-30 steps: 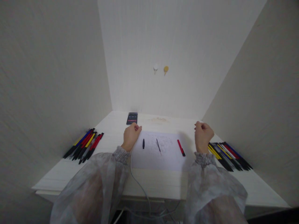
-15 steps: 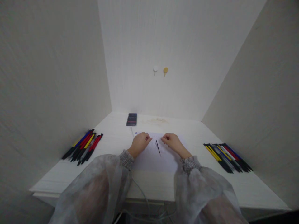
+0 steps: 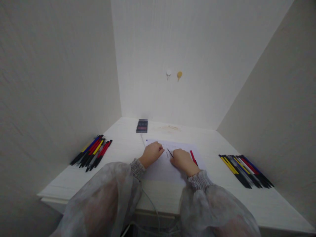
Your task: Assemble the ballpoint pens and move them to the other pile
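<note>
On a white sheet of paper (image 3: 158, 172), my right hand (image 3: 183, 161) is closed, back upward, around the lower end of a thin dark pen refill (image 3: 170, 152). The refill's pointed end sticks out toward the upper left. Left of it, my left hand (image 3: 151, 154) is held in a pinch, fingertips close to the refill but apart from it; what it pinches, if anything, is too small to tell. A small grey piece (image 3: 167, 154) lies between the hands. Just right of my right hand rests a red and black pen part (image 3: 193, 157), partly hidden by that hand.
Several pens in mixed colours (image 3: 92, 152) lie in a bunch on the left. Another row of pens (image 3: 245, 170) lies on the right. A blurred dark device (image 3: 142, 126) with a white cable sits behind. Walls enclose three sides, with two small hooks (image 3: 179, 75) at the back.
My right hand has come down and taken hold of the refill that lay on the paper. The red pen part now shows beside it. My left hand stays pinched, and the view has shifted slightly.
</note>
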The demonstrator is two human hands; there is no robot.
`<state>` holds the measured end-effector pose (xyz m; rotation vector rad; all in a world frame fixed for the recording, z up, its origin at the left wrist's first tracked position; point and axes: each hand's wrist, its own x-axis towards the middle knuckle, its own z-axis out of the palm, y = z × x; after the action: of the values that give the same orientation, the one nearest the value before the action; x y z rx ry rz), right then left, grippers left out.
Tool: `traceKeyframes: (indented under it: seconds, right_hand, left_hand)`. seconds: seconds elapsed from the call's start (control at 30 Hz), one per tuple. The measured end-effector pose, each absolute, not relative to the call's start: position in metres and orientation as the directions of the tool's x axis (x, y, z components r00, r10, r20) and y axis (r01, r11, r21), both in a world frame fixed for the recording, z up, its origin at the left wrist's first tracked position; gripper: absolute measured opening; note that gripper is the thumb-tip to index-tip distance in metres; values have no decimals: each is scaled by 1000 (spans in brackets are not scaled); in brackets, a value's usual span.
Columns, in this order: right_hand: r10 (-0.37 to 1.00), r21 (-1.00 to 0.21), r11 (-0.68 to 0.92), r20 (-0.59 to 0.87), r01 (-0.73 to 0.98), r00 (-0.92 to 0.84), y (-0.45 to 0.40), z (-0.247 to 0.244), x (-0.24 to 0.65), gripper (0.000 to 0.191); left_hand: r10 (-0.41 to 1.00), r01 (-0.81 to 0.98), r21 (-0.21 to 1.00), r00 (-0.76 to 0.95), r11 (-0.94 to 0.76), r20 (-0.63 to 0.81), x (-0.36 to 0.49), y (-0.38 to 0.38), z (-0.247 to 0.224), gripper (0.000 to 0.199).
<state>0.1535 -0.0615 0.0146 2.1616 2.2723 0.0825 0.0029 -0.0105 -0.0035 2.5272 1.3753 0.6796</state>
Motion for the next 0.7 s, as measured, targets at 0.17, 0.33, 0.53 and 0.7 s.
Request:
traceKeyframes:
  seconds: [0.17,0.33,0.53,0.7]
  right_hand:
    - [995,-26,-18,97,999,21,-58,19,155,19]
    - [997,-470,-2,70,883,40,-47,14,158,14]
    - [992,-538,37,125,842,36,-41,0,153,11]
    - [994,-440,-1,100,898,50,-39,-4,151,12]
  left_hand:
    - [865,753,441,352,-489,359,-2,-7,1,23]
    - [873,638,630,149,-444,465,-6,-1,6,25]
    - [900,235,899,-150,-369,408,-6,6,6,29]
    - [940,109,944,-109,-311,322,-2,3,6,29]
